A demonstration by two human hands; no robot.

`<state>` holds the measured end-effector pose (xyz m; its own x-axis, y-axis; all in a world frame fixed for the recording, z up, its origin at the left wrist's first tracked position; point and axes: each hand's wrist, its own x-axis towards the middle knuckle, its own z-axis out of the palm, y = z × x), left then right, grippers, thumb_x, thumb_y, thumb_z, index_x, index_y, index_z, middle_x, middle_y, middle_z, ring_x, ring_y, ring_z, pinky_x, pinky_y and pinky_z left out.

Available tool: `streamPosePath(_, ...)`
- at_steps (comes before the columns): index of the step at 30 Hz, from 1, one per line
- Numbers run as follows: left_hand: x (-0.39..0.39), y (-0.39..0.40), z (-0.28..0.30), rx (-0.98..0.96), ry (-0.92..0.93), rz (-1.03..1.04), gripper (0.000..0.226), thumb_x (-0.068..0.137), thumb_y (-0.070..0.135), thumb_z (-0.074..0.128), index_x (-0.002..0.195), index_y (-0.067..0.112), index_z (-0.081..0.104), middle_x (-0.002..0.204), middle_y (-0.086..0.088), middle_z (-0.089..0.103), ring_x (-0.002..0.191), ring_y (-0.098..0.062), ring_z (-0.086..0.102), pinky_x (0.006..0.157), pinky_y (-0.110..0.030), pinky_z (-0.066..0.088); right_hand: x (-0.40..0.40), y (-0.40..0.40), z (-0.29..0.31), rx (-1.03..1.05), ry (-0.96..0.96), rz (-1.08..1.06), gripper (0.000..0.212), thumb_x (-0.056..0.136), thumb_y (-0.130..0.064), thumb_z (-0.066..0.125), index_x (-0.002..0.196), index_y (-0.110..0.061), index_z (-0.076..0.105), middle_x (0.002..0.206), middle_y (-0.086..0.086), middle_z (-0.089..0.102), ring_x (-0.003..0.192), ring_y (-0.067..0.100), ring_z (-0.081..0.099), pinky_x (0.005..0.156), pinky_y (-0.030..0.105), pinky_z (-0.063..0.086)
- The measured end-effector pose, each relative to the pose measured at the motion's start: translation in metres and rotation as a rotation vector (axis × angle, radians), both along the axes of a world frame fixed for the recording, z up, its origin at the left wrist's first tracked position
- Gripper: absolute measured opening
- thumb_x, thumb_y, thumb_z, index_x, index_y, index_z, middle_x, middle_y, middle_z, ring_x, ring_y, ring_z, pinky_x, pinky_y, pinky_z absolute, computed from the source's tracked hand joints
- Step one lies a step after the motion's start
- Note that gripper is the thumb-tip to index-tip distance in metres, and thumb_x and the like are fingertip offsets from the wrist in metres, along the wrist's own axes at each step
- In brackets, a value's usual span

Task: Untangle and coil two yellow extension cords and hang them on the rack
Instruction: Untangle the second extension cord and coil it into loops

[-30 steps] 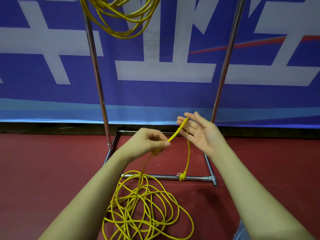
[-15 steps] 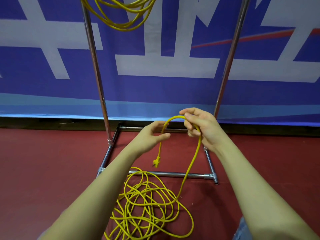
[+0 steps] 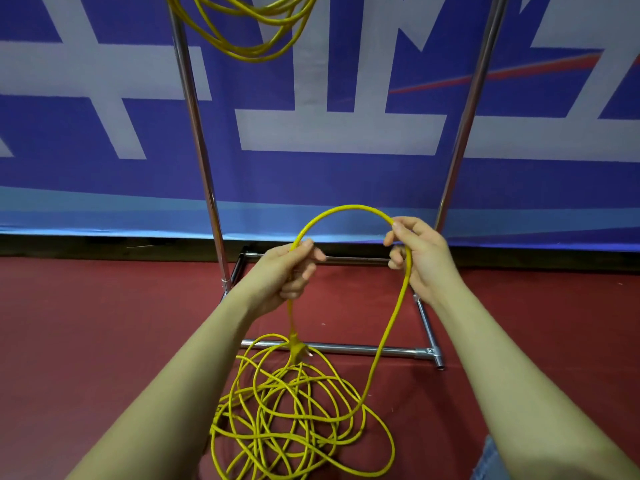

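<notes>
Between the two bare hands, a thin yellow extension cord arches up in a single first loop: the left hand has its fingers curled round one leg of the arch, with the cord's yellow plug dangling below it, and the right hand pinches the other leg between thumb and forefinger, so each grip is clamped on the cord. From the right hand the cord runs down to a loose tangled heap of yellow cord lying on the dark red floor in front of the chrome tube rack. Near the top edge, a coiled bundle of yellow cord hangs within the rack's frame, though the bar it hangs from is out of view. By my reading, one cord is already coiled and hung, and the second is only at its first turn, with nearly all of its length still to gather and then hang. Behind the rack stretches a blue banner with large white strokes, cropped too closely to read as any word or brand.
</notes>
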<state>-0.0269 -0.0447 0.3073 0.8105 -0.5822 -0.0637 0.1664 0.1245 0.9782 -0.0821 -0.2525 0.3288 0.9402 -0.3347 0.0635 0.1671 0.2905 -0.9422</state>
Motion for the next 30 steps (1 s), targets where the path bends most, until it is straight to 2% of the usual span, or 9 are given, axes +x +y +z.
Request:
streamPosePath(4, -0.015, -0.009, 0.004, 0.271, -0.133, -0.134, 0.040, 0.105, 0.032, 0.032, 0.098, 0.008, 0.064, 0.070, -0.003, 0.064, 0.046, -0.010, 0.045, 0.039, -0.019, 0.034, 0.002, 0.008, 0.005, 0.215, -0.009, 0.096, 0.017, 0.099, -0.013, 0.043, 0.091, -0.009, 0.057, 0.057, -0.002, 0.055, 0.041, 0.007, 0.039, 0.044, 0.018, 0.036)
streamPosePath(6, -0.022, -0.017, 0.000, 0.335, -0.141, -0.192, 0.035, 0.105, 0.025, 0.034, 0.110, 0.004, 0.062, 0.096, -0.010, 0.070, 0.071, -0.013, 0.062, 0.059, -0.023, 0.053, 0.004, 0.012, 0.010, 0.314, -0.037, 0.113, 0.018, 0.100, -0.015, 0.042, 0.092, -0.009, 0.057, 0.057, -0.003, 0.054, 0.045, 0.007, 0.042, 0.048, 0.017, 0.036)
streamPosePath(8, -0.027, -0.024, -0.006, 0.331, -0.113, -0.239, 0.033, 0.104, 0.018, 0.036, 0.123, 0.000, 0.057, 0.120, -0.018, 0.064, 0.098, -0.018, 0.064, 0.088, -0.023, 0.052, 0.006, 0.016, 0.012, 0.341, -0.067, 0.115, 0.020, 0.100, -0.018, 0.042, 0.094, -0.010, 0.059, 0.060, -0.005, 0.053, 0.051, 0.006, 0.044, 0.053, 0.018, 0.037)
streamPosePath(10, -0.029, -0.027, -0.004, 0.304, -0.098, -0.298, 0.031, 0.104, 0.013, 0.038, 0.125, 0.001, 0.056, 0.122, -0.016, 0.063, 0.105, -0.019, 0.063, 0.096, -0.026, 0.049, 0.010, 0.020, 0.013, 0.333, -0.079, 0.106, 0.020, 0.100, -0.020, 0.042, 0.095, -0.012, 0.060, 0.062, -0.006, 0.051, 0.056, 0.005, 0.045, 0.057, 0.018, 0.036)
streamPosePath(15, -0.027, -0.023, -0.001, 0.243, -0.112, -0.343, 0.016, 0.095, -0.002, 0.051, 0.098, 0.007, 0.064, 0.087, -0.002, 0.074, 0.082, -0.015, 0.072, 0.084, -0.029, 0.056, 0.019, 0.025, 0.011, 0.330, -0.087, 0.074, 0.021, 0.099, -0.020, 0.044, 0.093, -0.013, 0.063, 0.063, -0.006, 0.052, 0.058, 0.005, 0.046, 0.060, 0.019, 0.035)
streamPosePath(21, -0.017, -0.022, 0.005, 0.059, -0.030, -0.038, 0.015, 0.093, -0.005, 0.051, 0.095, 0.005, 0.061, 0.076, -0.004, 0.074, 0.073, -0.014, 0.073, 0.070, -0.026, 0.059, 0.019, 0.022, -0.011, 0.060, 0.123, 0.018, 0.020, 0.100, -0.023, 0.044, 0.092, -0.014, 0.061, 0.085, -0.001, 0.064, 0.071, 0.008, 0.054, 0.063, 0.019, 0.037)
streamPosePath(24, -0.005, -0.015, 0.012, -0.075, 0.029, 0.105, 0.015, 0.094, -0.006, 0.050, 0.095, 0.003, 0.062, 0.077, -0.006, 0.074, 0.073, -0.015, 0.073, 0.066, -0.025, 0.059, 0.011, 0.020, -0.024, -0.034, 0.232, 0.162, 0.025, 0.100, -0.020, 0.043, 0.089, -0.008, 0.062, 0.071, 0.000, 0.069, 0.067, 0.013, 0.058, 0.062, 0.020, 0.042)
streamPosePath(27, 0.003, -0.011, 0.014, -0.147, 0.049, 0.190, 0.014, 0.095, -0.004, 0.049, 0.097, 0.003, 0.061, 0.077, -0.006, 0.074, 0.073, -0.014, 0.073, 0.064, -0.024, 0.059, 0.004, 0.024, -0.030, -0.142, 0.287, 0.361, 0.028, 0.100, -0.022, 0.044, 0.091, -0.006, 0.065, 0.080, 0.005, 0.070, 0.072, 0.015, 0.063, 0.070, 0.023, 0.046)
streamPosePath(30, 0.007, -0.009, 0.016, -0.175, 0.051, 0.254, 0.012, 0.096, -0.001, 0.049, 0.096, 0.003, 0.060, 0.076, -0.004, 0.074, 0.072, -0.013, 0.073, 0.063, -0.022, 0.059, 0.001, 0.034, -0.034, -0.300, 0.295, 0.526, 0.012, 0.094, -0.015, 0.054, 0.096, -0.013, 0.065, 0.088, -0.001, 0.072, 0.082, 0.008, 0.066, 0.078, 0.021, 0.048)
